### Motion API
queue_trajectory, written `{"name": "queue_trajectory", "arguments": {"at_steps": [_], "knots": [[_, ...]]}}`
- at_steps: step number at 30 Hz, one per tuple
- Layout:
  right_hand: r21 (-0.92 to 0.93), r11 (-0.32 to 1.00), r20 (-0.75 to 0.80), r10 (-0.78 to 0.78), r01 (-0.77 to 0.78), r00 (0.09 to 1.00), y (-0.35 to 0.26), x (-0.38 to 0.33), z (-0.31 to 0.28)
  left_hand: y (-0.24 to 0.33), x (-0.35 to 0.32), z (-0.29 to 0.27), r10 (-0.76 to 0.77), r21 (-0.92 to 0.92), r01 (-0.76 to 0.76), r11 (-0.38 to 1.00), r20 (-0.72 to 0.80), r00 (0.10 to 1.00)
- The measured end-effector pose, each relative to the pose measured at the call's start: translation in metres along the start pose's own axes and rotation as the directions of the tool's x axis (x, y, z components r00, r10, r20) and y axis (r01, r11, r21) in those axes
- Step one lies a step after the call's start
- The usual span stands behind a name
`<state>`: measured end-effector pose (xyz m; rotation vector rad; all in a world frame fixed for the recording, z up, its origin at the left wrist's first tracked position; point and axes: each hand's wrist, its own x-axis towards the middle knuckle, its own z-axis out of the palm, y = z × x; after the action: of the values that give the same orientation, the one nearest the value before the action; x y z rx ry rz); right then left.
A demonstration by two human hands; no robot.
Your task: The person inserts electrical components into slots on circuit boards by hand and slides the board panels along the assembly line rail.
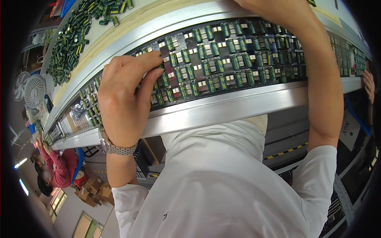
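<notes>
My left hand point(126, 89), with a metal-banded watch point(119, 148) on its wrist, is over the left part of a long strip of circuit boards point(206, 51). Its thumb and forefinger are bent together in a pinch just above the boards, and what they hold, if anything, is hidden. Rows of green cylindrical capacitors point(206, 68) lie on the boards among small pale parts. My right arm reaches across the strip, and only part of my right hand point(264, 6) shows at the top edge, its fingers out of the picture.
Silver metal rails point(222, 104) border the strip. Beyond the far rail lies a heap of loose green capacitors point(67, 51). White fans point(35, 91) stand at the left. A person in a red top point(65, 168) works farther left, and another person's hand point(369, 85) touches the line at far right.
</notes>
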<state>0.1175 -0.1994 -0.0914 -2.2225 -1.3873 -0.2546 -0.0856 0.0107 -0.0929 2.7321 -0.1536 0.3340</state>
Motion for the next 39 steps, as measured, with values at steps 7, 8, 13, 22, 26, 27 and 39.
{"name": "queue_trajectory", "arguments": {"at_steps": [7,8,13,22,26,27,39], "knots": [[0.089,0.995,0.095,0.041,-0.050,0.995,0.018,-0.005,0.013,0.004,0.002,-0.012,0.118,0.021,-0.120,0.993,0.086,0.989],[-0.015,1.000,0.121,-0.003,0.005,0.993,0.023,-0.001,0.023,0.002,0.003,-0.018,0.093,0.002,-0.094,0.996,0.129,0.987],[0.194,0.981,0.015,0.017,-0.019,1.000,0.004,0.004,0.022,-0.094,0.021,-0.039,-0.026,-0.065,0.023,0.998,-0.040,0.999],[0.325,0.944,0.075,0.029,-0.052,0.997,-0.008,-0.001,0.016,-0.160,0.072,0.001,0.011,0.043,-0.010,0.999,-0.025,1.000],[0.361,0.927,0.166,-0.168,0.099,0.972,-0.040,0.008,0.011,-0.170,0.049,0.000,-0.096,0.026,0.099,0.995,-0.103,0.990],[0.358,0.933,0.236,-0.127,0.035,0.963,-0.037,-0.002,0.003,-0.153,0.061,0.006,-0.134,-0.014,0.134,0.991,-0.064,0.989],[0.342,0.929,0.166,0.088,-0.141,0.982,-0.068,-0.025,0.007,-0.090,0.050,-0.025,0.149,0.278,-0.026,0.960,-0.429,0.891]]}}
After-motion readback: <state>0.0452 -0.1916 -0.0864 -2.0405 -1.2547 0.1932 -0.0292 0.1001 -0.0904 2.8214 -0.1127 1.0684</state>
